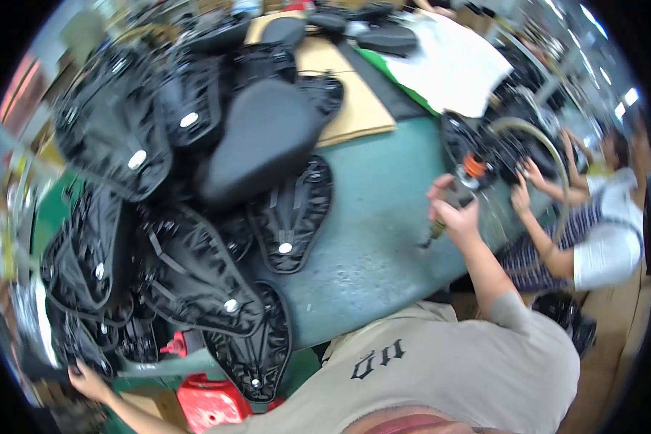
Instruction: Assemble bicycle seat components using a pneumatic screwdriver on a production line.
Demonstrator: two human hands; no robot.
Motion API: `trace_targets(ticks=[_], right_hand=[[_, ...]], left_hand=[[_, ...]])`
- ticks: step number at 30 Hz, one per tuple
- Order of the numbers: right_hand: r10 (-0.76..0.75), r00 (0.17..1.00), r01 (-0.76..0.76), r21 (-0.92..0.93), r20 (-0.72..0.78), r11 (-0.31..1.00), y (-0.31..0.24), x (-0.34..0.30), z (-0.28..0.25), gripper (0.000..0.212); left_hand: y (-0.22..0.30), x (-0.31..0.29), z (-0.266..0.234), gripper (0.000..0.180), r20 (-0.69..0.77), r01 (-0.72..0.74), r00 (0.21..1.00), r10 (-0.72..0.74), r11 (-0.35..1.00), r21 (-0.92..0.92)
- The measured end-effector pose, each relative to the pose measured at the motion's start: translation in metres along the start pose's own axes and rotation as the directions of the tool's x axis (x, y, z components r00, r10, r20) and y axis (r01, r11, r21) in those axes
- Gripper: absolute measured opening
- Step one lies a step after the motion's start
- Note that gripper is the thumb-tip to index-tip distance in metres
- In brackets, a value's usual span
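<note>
At the lower left, my left hand (90, 382) is closed at the edge of an upturned black saddle (79, 338). My right hand (454, 211) is raised over the right part of the green table, wrapped round a power screwdriver (437, 230) whose narrow tip points down to the left. An orange part (474, 166) shows just beyond that hand; whether it belongs to the tool I cannot tell. Several upturned saddles with white oval labels are heaped on the left. Across the heap lies a smooth black saddle (262, 137), top side up.
Flat cardboard (362, 108) and a white sheet (448, 65) lie at the table's far side. A beige hose (550, 145) curves on the right, where a co-worker's hands (524, 189) handle black parts. Below the table's near edge stands a red plastic stool (213, 401).
</note>
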State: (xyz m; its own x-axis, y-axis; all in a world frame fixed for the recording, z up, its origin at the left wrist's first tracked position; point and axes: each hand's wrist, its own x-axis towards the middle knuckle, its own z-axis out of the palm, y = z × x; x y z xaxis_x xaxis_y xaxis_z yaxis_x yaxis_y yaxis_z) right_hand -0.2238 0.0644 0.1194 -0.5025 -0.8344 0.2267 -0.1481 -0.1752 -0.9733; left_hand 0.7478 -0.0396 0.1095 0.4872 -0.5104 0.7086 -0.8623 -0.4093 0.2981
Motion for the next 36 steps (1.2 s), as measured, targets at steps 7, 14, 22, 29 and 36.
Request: trace_targets(ticks=[7, 14, 22, 29, 36], right_hand=[[0.087, 0.978, -0.052, 0.184, -0.188, 0.982, 0.004, 0.023, -0.065, 0.031], [0.295, 0.927, -0.295, 0.032, -0.232, 0.955, 0.018, 0.069, -0.127, 0.042], [0.343, 0.936, -0.345, -0.012, -0.076, 0.938, 0.040, 0.068, -0.118, 0.033], [0.245, 0.946, -0.257, -0.028, -0.211, 0.966, 0.032, 0.044, -0.131, 0.023], [0.389, 0.906, -0.393, 0.010, -0.165, 0.920, 0.040, 0.037, -0.155, 0.020]], left_hand=[[0.287, -0.107, -0.191, 0.033, -0.188, -0.177, 0.977, 0.106, 0.890, -0.420], [0.495, -0.319, -0.250, 0.012, -0.088, -0.190, 0.801, 0.592, 0.111, -0.975], [0.683, -0.431, -0.176, 0.051, 0.513, 0.096, 0.071, 0.856, 0.506, -0.857], [0.861, -0.421, -0.160, 0.055, 0.190, -0.109, 0.399, 0.897, 0.252, -0.962], [0.721, -0.503, -0.135, 0.042, 0.485, 0.024, -0.073, 0.871, 0.488, -0.873]])
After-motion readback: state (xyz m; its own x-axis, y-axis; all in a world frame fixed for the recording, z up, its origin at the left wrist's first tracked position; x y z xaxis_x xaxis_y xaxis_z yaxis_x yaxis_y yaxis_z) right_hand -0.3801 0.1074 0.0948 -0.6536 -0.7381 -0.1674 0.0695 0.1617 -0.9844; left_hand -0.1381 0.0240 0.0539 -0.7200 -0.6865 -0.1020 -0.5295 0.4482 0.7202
